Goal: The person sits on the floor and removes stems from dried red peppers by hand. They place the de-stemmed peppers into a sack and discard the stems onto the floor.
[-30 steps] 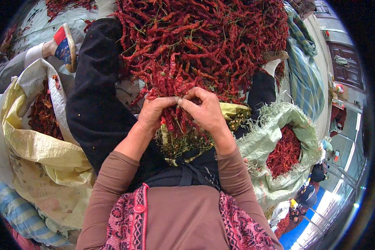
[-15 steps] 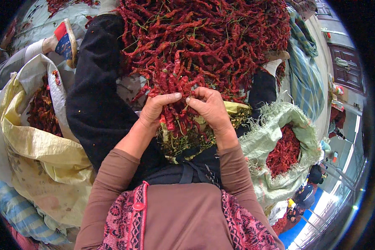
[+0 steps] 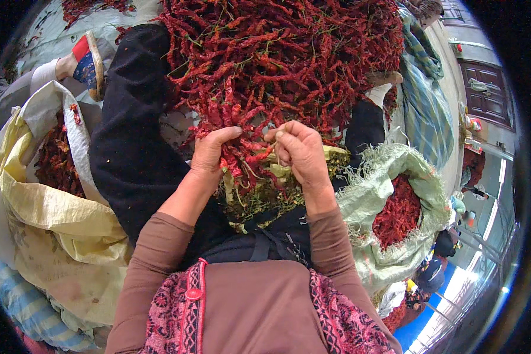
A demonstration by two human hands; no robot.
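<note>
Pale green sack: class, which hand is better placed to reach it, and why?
Probably the right hand: it is nearer the sack, while the left hand holds a bunch of red chillies.

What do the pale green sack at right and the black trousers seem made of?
Pale green sack: probably woven plastic, faintly glossy; its rim frays into loose strands. Black trousers: soft matte cloth, folding without shine; fibre unclear.
</note>
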